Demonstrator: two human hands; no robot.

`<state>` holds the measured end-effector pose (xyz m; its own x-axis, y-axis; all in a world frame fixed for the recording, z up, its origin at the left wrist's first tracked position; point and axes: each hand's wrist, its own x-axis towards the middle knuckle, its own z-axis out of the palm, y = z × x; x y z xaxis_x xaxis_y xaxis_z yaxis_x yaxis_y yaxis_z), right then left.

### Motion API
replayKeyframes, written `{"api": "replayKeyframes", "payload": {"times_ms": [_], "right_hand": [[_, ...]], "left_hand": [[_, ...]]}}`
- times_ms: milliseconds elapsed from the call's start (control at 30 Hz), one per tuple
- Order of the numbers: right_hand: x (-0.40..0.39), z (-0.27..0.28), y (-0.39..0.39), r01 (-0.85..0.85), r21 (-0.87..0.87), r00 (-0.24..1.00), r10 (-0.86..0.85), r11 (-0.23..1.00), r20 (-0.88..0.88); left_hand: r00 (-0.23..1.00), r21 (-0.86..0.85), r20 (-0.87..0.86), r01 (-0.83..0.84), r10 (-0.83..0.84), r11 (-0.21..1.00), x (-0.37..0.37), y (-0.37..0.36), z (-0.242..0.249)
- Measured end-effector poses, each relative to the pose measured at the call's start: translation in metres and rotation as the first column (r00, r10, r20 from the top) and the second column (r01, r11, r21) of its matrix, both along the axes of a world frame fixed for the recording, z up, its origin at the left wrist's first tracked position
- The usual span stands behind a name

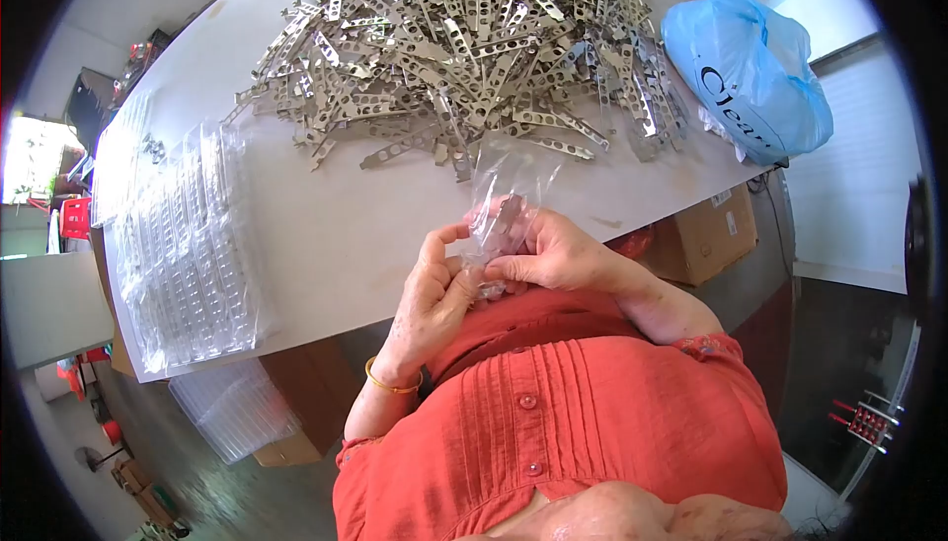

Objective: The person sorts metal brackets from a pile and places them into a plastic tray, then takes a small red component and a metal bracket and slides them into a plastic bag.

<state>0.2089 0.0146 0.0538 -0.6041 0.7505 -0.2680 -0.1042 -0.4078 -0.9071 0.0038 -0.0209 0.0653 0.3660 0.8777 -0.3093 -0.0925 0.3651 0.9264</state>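
Observation:
Close to my red shirt, at the table's front edge, a small clear plastic bag is held between my two hands. My left hand is closed on the bag's lower left side, thumb and fingers pinched together. From the other side my right hand grips the same bag, its thumb pointing left across the bottom. A flat metal piece shows at the bag, partly covered by plastic and fingers. Just beyond lies a big heap of perforated metal strips, many with rows of round holes.
Flat packs of clear plastic lie along the left side of the white table. A blue plastic bag stands at the right edge. Below are a cardboard box at right and more clear plastic packs at left.

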Motion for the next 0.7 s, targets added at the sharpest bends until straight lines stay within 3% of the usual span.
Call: {"api": "replayKeyframes", "payload": {"times_ms": [200, 267, 367, 500, 700], "right_hand": [[-0.001, 0.002, -0.002, -0.059, -0.015, 0.997, 0.06, 0.998, 0.047], [-0.003, -0.001, -0.004, 0.077, 0.124, 0.991, -0.089, 0.989, 0.095], [0.003, 0.005, -0.001, 0.097, 0.068, 0.991, -0.102, 0.993, 0.085], [0.0, 0.005, -0.003, 0.052, 0.104, 0.995, -0.061, 0.993, 0.084], [-0.005, 0.007, -0.007, 0.17, 0.143, 0.985, -0.169, 0.975, -0.018]], "left_hand": [[0.999, 0.011, -0.033, -0.02, 0.02, 1.0, -0.002, -0.003, -0.009], [0.999, 0.025, -0.015, -0.03, 0.03, 0.999, -0.002, -0.003, -0.009], [0.999, 0.016, -0.027, -0.016, 0.017, 1.0, -0.004, -0.003, -0.014], [0.994, -0.032, 0.082, -0.063, 0.065, 0.998, 0.002, -0.003, -0.008], [0.99, -0.018, 0.094, -0.103, 0.105, 0.994, 0.001, -0.003, -0.009]]}}
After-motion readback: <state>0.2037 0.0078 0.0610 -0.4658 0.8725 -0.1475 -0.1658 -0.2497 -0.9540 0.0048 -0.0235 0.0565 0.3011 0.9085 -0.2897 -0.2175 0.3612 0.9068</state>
